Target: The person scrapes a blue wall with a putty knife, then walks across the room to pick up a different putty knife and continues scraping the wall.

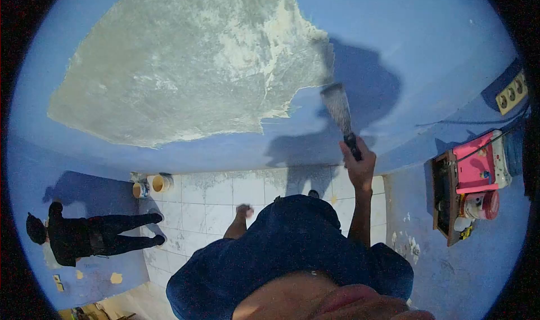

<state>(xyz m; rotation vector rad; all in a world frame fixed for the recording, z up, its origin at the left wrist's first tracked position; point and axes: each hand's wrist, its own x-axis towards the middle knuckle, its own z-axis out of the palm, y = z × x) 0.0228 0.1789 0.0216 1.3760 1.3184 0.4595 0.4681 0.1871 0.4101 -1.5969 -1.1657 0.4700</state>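
Note:
My right hand is raised and wrapped round the black handle of a putty knife. Its wide metal blade points up at the blue wall, with the tip close to the lower right edge of a large bare grey patch. Ragged whitish edges run along that patch where the blue paint stops. Lower down, over the tiled floor, my left hand hangs in front of my body with its fingers curled in, away from the wall.
A person in dark clothes stands at the left wall. Two buckets stand on the white tiles in the corner. At right, a wall shelf holds a pink item and jars, below a socket strip with a cable.

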